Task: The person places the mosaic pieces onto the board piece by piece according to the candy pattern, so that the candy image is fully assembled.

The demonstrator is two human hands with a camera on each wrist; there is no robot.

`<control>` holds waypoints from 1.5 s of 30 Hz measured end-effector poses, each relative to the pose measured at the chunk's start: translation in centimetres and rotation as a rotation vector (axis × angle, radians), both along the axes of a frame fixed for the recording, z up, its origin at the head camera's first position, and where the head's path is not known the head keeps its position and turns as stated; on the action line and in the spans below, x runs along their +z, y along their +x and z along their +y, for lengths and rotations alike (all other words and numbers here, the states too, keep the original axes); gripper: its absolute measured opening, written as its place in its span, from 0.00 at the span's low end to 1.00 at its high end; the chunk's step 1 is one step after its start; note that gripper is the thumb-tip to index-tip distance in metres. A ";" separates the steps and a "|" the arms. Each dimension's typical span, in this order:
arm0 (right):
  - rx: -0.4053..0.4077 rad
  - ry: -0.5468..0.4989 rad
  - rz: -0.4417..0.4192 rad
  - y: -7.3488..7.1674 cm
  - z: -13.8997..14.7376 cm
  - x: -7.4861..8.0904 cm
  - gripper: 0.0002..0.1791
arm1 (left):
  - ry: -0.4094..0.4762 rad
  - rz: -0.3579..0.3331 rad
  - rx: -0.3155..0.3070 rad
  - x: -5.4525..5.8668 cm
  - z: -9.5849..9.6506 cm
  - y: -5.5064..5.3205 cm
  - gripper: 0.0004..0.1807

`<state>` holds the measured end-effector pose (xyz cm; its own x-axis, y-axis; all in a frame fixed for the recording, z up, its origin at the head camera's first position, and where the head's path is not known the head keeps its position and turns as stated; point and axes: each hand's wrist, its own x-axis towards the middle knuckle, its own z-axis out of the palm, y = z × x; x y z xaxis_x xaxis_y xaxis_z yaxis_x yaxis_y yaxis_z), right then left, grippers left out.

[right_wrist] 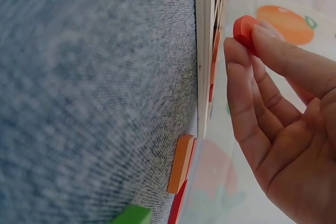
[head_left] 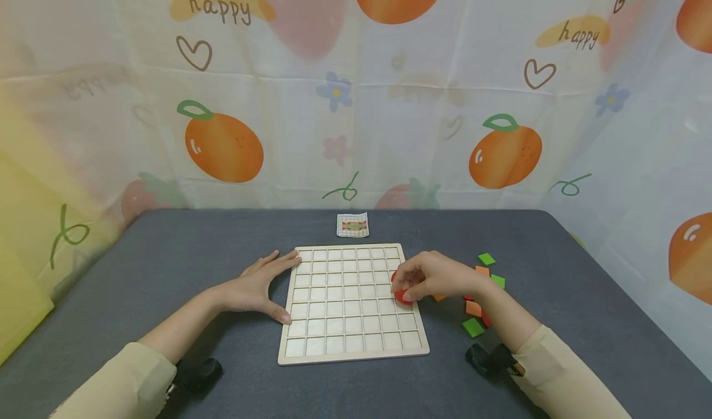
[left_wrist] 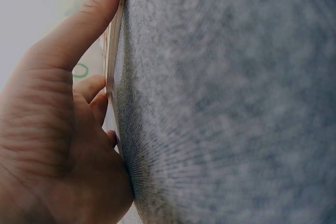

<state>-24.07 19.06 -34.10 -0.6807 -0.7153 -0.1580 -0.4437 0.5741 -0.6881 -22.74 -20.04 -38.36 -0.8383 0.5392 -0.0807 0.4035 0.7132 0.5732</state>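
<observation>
A pale wooden grid board [head_left: 334, 361] lies on the dark table, its visible squares mostly bare. My left hand [head_left: 247, 289] spreads along the board's left side, thumb and fingertips at the edge. In the left wrist view the thumb [left_wrist: 84, 30] rests along the board's rim [left_wrist: 114, 40]. Over the right column, my right hand [head_left: 434, 275] pinches a small red tile [head_left: 403, 298] between thumb and fingers. The right wrist view shows this red tile [right_wrist: 244, 31] held above the board's edge [right_wrist: 203, 51]. Red and orange pieces [right_wrist: 214, 59] on the board show behind that edge, partly hidden.
Right of the board, partly behind my right forearm, several loose tiles lie scattered: green [head_left: 473, 327], orange [head_left: 473, 308] and red [head_left: 486, 319]. A small card [head_left: 353, 225] with a coloured grid pattern lies beyond the board. A printed cloth [head_left: 400, 141] hangs behind the table.
</observation>
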 end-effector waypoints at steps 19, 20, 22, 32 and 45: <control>-0.006 0.015 0.025 -0.1 -0.1 -0.5 0.06 | 0.001 -0.021 0.011 -0.1 0.0 -0.2 0.64; -0.009 0.020 0.031 -0.1 -0.1 -0.5 0.06 | 0.002 -0.020 0.011 -0.2 0.0 -0.2 0.64; -0.011 0.027 0.042 -0.1 0.0 -0.5 0.05 | 0.003 -0.020 0.010 -0.2 0.0 -0.2 0.64; -0.019 0.071 0.059 -0.1 -0.1 -0.7 0.03 | -0.008 -0.015 0.016 -0.3 0.0 -0.2 0.64; -0.010 0.070 0.056 0.0 0.0 -0.7 0.03 | -0.012 -0.006 0.012 -0.2 0.0 -0.2 0.64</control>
<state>-24.07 19.02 -34.78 -0.6969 -0.6971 -0.1688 -0.4742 0.6243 -0.6208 -22.94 -20.04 -38.58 -0.8440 0.5284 -0.0918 0.3918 0.7244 0.5673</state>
